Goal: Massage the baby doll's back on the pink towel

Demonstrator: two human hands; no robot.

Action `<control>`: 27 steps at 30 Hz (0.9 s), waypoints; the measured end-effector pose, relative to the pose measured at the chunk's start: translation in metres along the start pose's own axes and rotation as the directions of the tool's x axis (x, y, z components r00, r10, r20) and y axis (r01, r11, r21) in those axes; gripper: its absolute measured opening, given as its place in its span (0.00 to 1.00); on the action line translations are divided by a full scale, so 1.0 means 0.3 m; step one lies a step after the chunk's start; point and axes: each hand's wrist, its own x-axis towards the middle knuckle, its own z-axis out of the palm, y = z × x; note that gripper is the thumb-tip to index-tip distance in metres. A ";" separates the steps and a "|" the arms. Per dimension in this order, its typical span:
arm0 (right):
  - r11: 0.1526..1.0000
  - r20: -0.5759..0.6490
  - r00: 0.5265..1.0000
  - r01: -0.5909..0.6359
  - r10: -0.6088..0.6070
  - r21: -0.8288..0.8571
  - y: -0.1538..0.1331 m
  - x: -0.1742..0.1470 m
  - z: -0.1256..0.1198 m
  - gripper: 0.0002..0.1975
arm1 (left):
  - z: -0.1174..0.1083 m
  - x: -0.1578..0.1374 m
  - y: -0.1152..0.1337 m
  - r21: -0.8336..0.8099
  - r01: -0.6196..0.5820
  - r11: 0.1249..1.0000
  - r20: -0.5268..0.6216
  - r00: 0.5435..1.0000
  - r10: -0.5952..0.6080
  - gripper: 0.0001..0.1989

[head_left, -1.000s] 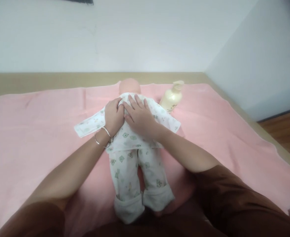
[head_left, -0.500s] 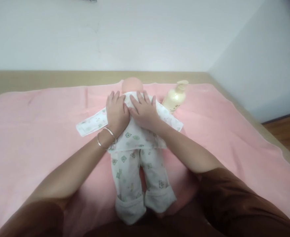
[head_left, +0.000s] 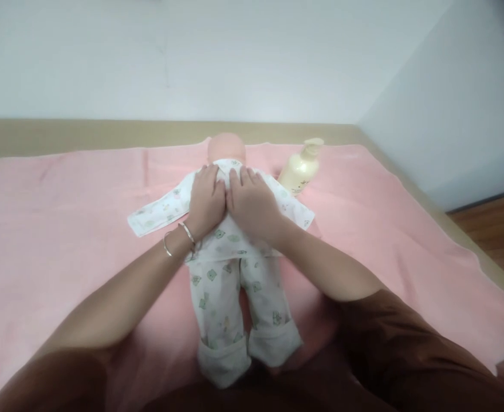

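Note:
A baby doll (head_left: 227, 147) lies on the pink blanket with its head away from me, dressed in a white printed top (head_left: 230, 243) and matching trousers (head_left: 217, 297) with turned-up cuffs. Flat on the left side of its upper body rests my left hand (head_left: 208, 197), fingers stretched toward the doll's head. My right hand (head_left: 252, 200) lies beside it on the right side, also flat, the two thumbs nearly meeting in the middle. Neither hand grips anything. Both sleeves of the top spread out sideways, and the doll's arms are not visible. A bracelet (head_left: 186, 234) circles my left wrist.
A cream pump bottle (head_left: 300, 169) leans to the right of the doll's head, close to its sleeve. The pink blanket (head_left: 63, 229) covers most of a tan surface (head_left: 106, 134). White walls (head_left: 252, 63) rise behind and at the right.
Both hands have slid slightly down the doll's upper body toward me, and their fingers have drawn closer together. More of the top's collar shows. The view has shifted a little.

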 end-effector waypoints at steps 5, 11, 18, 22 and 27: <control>0.996 -0.005 1.000 0.019 -0.019 0.092 -0.021 -0.010 0.020 0.31 | -0.011 0.031 -0.023 0.045 0.000 0.999 -0.020 1.000 0.001 0.19; 0.973 0.032 0.994 -0.112 0.108 0.201 0.071 0.096 0.036 0.30 | 0.005 -0.064 0.049 0.149 -0.173 0.974 0.046 0.985 0.168 0.26; 0.995 -0.001 0.999 -0.051 0.051 0.085 0.064 0.075 0.024 0.30 | 0.005 -0.066 0.063 0.034 -0.084 0.996 0.088 0.993 0.080 0.29; 0.998 0.001 0.998 0.061 -0.062 0.032 0.009 0.004 0.018 0.30 | -0.007 -0.009 0.022 -0.021 0.065 0.998 0.001 0.998 -0.065 0.26; 0.992 0.035 0.997 0.071 -0.075 0.105 0.020 0.024 0.007 0.31 | -0.008 0.022 -0.014 0.020 0.024 1.000 0.001 1.000 -0.024 0.25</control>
